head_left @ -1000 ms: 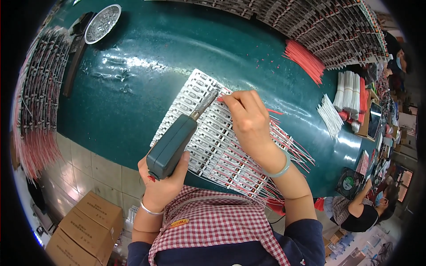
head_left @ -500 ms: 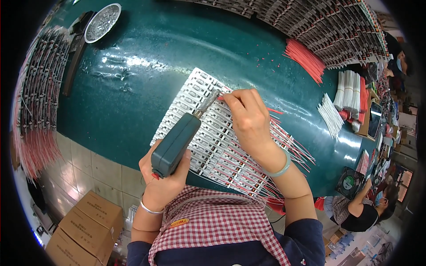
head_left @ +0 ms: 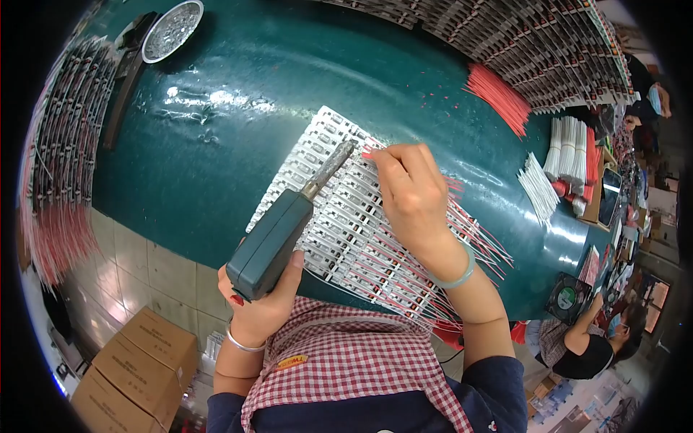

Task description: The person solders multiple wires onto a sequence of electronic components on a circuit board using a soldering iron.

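Note:
My left hand (head_left: 263, 307) grips a dark green soldering gun (head_left: 278, 238) whose metal tip (head_left: 336, 159) rests on a white panel of small circuit boards (head_left: 339, 209) lying on the green table (head_left: 238, 94). My right hand (head_left: 411, 195) pinches a thin red wire (head_left: 369, 151) against the panel, right beside the tip. Several red wires (head_left: 462, 231) lie attached across the boards and fan out to the right past my wrist.
A metal bowl (head_left: 172, 29) stands at the far left. Racks of finished boards line the left edge (head_left: 61, 144) and the far side (head_left: 520, 43). Bundles of red wires (head_left: 498, 97) and white wires (head_left: 567, 151) lie right. Cardboard boxes (head_left: 137, 361) sit on the floor. Another person (head_left: 577, 339) sits at lower right.
The soldering gun tip and my right hand have shifted slightly along the top edge of the panel; otherwise the scene is the same.

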Available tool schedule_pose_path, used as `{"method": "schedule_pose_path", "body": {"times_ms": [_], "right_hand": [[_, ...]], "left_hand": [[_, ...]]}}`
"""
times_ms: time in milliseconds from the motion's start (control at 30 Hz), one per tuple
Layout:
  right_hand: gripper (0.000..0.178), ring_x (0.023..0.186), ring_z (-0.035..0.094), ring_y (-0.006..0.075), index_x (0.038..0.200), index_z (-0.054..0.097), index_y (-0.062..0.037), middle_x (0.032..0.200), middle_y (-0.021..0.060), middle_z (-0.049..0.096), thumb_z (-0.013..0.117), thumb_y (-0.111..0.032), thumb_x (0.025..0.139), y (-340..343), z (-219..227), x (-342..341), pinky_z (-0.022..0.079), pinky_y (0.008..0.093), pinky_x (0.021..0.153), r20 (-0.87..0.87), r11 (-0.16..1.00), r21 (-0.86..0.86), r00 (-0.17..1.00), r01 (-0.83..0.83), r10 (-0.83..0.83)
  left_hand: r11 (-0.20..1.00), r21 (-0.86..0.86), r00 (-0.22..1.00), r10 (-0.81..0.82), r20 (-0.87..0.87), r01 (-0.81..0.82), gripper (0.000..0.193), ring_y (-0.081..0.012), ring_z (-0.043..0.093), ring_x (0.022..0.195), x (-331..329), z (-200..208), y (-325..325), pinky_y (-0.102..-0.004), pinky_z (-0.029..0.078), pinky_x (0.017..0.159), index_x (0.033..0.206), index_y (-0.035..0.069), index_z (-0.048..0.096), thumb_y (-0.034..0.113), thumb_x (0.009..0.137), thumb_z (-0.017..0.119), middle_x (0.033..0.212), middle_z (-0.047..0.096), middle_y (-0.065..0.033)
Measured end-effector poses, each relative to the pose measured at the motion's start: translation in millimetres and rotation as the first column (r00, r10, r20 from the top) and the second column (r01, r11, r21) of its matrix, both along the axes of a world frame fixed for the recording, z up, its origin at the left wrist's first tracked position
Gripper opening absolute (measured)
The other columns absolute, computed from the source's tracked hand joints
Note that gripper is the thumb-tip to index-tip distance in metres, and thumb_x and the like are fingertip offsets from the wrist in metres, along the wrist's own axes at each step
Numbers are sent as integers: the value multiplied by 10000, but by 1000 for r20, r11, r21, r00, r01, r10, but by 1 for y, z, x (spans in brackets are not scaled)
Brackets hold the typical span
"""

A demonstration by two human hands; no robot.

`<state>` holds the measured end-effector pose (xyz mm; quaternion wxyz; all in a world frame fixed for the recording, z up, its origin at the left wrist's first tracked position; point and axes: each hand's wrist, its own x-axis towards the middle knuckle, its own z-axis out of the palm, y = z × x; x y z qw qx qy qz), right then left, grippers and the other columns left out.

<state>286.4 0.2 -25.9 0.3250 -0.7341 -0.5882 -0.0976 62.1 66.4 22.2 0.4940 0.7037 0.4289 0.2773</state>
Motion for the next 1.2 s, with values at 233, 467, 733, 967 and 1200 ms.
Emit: {"method": "schedule_pose_path", "body": {"times_ms": [233,467,733,967,1200], "right_hand": [[287,803,587,251,963,666,15,891,94,600,663,41,677,-4,-1,-5,500,349,653,-24,998,-25,998,-58,57],[268,803,584,249,942,662,7,890,89,599,672,25,674,-3,-1,-6,500,351,651,-20,998,-37,999,-52,51],[252,814,578,253,936,661,5,890,94,599,671,33,685,-4,-1,-3,498,354,652,-8,999,-33,1000,-6,6],[213,829,581,279,882,647,13,880,111,577,633,73,678,1,11,-2,512,366,653,-24,983,-180,999,19,-23],[125,824,586,269,801,624,-10,854,105,572,621,54,693,10,7,0,514,375,642,-35,989,-149,999,25,-30]], "left_hand": [[996,79,998,-42,37,39,184,-130,638,648,2,-1,1,-252,493,588,911,-47,695,-6,748,771,801,685,-89],[994,83,996,-71,45,67,177,-121,608,652,2,-2,2,-247,476,581,919,-54,689,-20,757,751,807,666,-83],[993,105,997,-65,31,61,205,-122,616,671,4,2,4,-250,488,606,948,-65,684,-24,758,751,820,675,-87],[996,87,999,-25,22,23,209,-106,622,693,2,2,5,-245,497,624,954,-61,688,-11,763,758,832,688,-71],[999,40,998,3,69,-6,255,-118,619,705,-7,-6,3,-254,497,644,994,-35,680,37,782,803,844,692,-49]]}}
